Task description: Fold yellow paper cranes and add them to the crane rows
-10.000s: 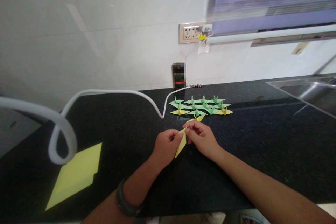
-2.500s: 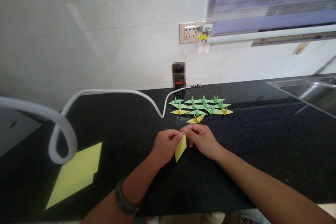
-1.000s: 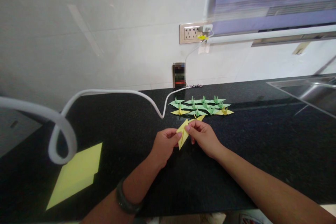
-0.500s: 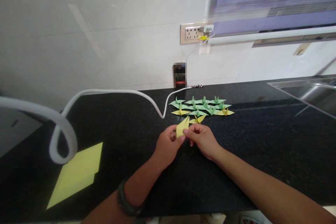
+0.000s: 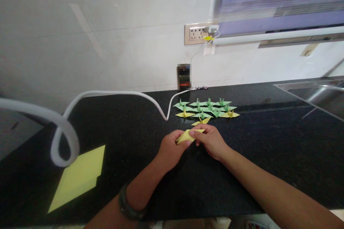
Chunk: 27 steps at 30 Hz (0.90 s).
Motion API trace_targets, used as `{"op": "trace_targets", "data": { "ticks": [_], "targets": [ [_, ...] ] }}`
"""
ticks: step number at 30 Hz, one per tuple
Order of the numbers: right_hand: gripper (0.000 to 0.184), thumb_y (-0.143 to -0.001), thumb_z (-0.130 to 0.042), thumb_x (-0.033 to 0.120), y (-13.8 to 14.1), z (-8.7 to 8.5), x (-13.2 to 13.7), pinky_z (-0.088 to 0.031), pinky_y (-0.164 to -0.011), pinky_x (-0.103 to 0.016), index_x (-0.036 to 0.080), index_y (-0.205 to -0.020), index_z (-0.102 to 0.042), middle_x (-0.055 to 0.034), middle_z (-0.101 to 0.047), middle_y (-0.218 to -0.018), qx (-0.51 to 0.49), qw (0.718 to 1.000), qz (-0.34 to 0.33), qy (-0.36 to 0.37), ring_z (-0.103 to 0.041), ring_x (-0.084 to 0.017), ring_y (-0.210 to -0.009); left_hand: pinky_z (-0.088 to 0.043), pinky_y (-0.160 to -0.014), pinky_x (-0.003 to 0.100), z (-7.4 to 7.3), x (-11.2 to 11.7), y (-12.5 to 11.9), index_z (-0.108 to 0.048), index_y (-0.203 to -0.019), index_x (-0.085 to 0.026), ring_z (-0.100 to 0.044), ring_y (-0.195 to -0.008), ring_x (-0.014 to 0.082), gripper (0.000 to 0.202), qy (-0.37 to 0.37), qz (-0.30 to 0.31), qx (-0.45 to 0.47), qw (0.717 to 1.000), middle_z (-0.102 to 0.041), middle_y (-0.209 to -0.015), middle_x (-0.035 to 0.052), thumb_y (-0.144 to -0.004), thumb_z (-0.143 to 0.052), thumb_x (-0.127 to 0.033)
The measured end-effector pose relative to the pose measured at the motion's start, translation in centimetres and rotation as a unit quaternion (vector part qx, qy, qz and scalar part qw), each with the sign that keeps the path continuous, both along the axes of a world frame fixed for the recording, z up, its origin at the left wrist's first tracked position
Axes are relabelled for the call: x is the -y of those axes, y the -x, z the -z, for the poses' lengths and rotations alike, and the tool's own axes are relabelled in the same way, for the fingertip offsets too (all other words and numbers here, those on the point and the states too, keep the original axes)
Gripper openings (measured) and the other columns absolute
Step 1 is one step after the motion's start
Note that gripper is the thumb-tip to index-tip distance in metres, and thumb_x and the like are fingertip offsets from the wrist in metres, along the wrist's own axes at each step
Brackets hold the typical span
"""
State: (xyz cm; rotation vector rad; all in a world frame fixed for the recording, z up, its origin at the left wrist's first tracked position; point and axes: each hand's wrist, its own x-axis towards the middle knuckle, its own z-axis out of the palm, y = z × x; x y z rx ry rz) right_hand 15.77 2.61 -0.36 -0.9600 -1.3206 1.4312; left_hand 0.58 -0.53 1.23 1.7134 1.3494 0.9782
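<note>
A small piece of folded yellow origami paper [image 5: 185, 136] is pinched between both hands above the dark counter. My left hand [image 5: 171, 150] is closed on its left end, thumb along the lower edge. From the right, my right hand [image 5: 209, 140] grips it, with the thumb pressed on its front face. Just beyond the fingers sits a yellow paper crane [image 5: 201, 121], partly hidden by the right hand. Behind it, several green paper cranes [image 5: 202, 115] stand in rows, with another yellow crane [image 5: 184, 114] on the left and one [image 5: 230, 113] on the right.
Flat yellow paper sheets [image 5: 80, 175] lie at the left on the black counter [image 5: 129, 121]. A thick white cable [image 5: 120, 93] loops across the left side. A phone-like object [image 5: 184, 77], blurred out, leans on the wall below a socket [image 5: 197, 34]. A metal sink [image 5: 322, 96] is at right.
The folded yellow paper has turned from upright, with two points upward, to lying sideways with its tip to the right. My right thumb now lies across it.
</note>
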Motion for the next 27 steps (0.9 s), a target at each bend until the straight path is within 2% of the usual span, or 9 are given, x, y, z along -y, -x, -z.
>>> {"op": "trace_targets", "data": {
  "ticks": [5, 8, 11, 14, 18, 20, 24, 27],
  "targets": [
    [0.018, -0.066, -0.060, 0.033, -0.2, 0.1, -0.2, -0.036, -0.042, -0.019, 0.015, -0.064, -0.058, 0.0023, -0.053, -0.058, 0.024, 1.000, 0.000, -0.018, -0.044, -0.006, -0.044, -0.032, -0.048, 0.020, -0.3, -0.2, 0.3, -0.059, -0.071, -0.014, -0.045, -0.052, 0.0097, 0.023, 0.011, -0.039, 0.009, 0.999, -0.052, -0.056, -0.0029, -0.070, -0.051, -0.036],
    [0.019, -0.067, -0.060, 0.031, -0.2, -0.3, 0.0, -0.041, -0.051, -0.021, 0.016, -0.079, -0.060, 0.0001, -0.057, -0.068, 0.067, 0.995, -0.002, -0.077, -0.051, -0.009, -0.055, -0.032, -0.048, 0.020, -0.5, -0.2, 0.6, -0.059, -0.067, -0.014, -0.044, -0.051, 0.0093, 0.025, 0.006, -0.045, 0.012, 0.999, -0.051, -0.054, -0.0028, -0.069, -0.051, -0.038],
    [0.032, -0.068, -0.060, 0.028, -0.3, -0.8, 0.3, -0.043, -0.059, -0.024, 0.020, -0.099, -0.056, -0.0010, -0.059, -0.074, 0.104, 0.983, 0.009, -0.153, -0.054, -0.012, -0.064, -0.030, -0.046, 0.019, -0.6, -0.2, 0.7, -0.059, -0.063, -0.014, -0.042, -0.049, 0.0083, 0.025, 0.006, -0.041, 0.008, 0.999, -0.050, -0.052, -0.0034, -0.067, -0.054, -0.038],
    [0.024, -0.070, -0.058, 0.028, -0.3, -1.0, 0.5, -0.044, -0.063, -0.026, 0.020, -0.092, -0.061, -0.0023, -0.062, -0.075, 0.132, 0.973, 0.010, -0.189, -0.056, -0.013, -0.068, -0.028, -0.044, 0.019, -0.5, -0.2, 0.6, -0.058, -0.062, -0.013, -0.041, -0.047, 0.0074, 0.025, 0.024, -0.041, 0.056, 0.997, -0.050, -0.051, -0.0035, -0.063, -0.059, -0.038],
    [0.018, -0.070, -0.057, 0.031, 0.0, -0.8, 0.6, -0.043, -0.055, -0.024, 0.019, -0.083, -0.059, -0.0008, -0.061, -0.068, 0.088, 0.988, 0.005, -0.129, -0.055, -0.012, -0.059, -0.029, -0.044, 0.018, -0.5, -0.2, 0.3, -0.055, -0.065, -0.013, -0.041, -0.047, 0.0060, 0.025, 0.068, -0.044, 0.207, 0.975, -0.050, -0.053, -0.0038, -0.059, -0.064, -0.035],
    [0.017, -0.070, -0.057, 0.032, 0.2, -0.7, 0.7, -0.042, -0.053, -0.023, 0.019, -0.081, -0.058, -0.0002, -0.060, -0.066, 0.062, 0.993, -0.001, -0.098, -0.054, -0.011, -0.057, -0.029, -0.044, 0.018, -0.7, -0.2, 0.2, -0.057, -0.069, -0.013, -0.040, -0.047, 0.0054, 0.026, 0.076, -0.038, 0.248, 0.965, -0.050, -0.054, -0.0036, -0.057, -0.066, -0.034],
    [0.017, -0.070, -0.057, 0.033, 0.3, -0.5, 0.7, -0.040, -0.050, -0.023, 0.018, -0.079, -0.057, -0.0002, -0.058, -0.064, 0.046, 0.996, -0.016, -0.078, -0.051, -0.010, -0.055, -0.027, -0.042, 0.019, -0.9, -0.2, 0.2, -0.061, -0.085, -0.012, -0.038, -0.045, 0.0056, 0.033, 0.077, -0.020, 0.244, 0.967, -0.050, -0.054, -0.0021, -0.063, -0.061, -0.037],
    [0.016, -0.070, -0.057, 0.032, 0.3, -0.6, 0.8, -0.038, -0.049, -0.022, 0.018, -0.079, -0.056, 0.0003, -0.057, -0.063, 0.045, 0.996, -0.025, -0.077, -0.049, -0.010, -0.053, -0.026, -0.041, 0.019, -0.8, -0.2, 0.3, -0.063, -0.081, -0.012, -0.036, -0.044, 0.0053, 0.029, 0.064, -0.033, 0.229, 0.971, -0.049, -0.052, -0.0024, -0.066, -0.058, -0.037]
  ]
}}
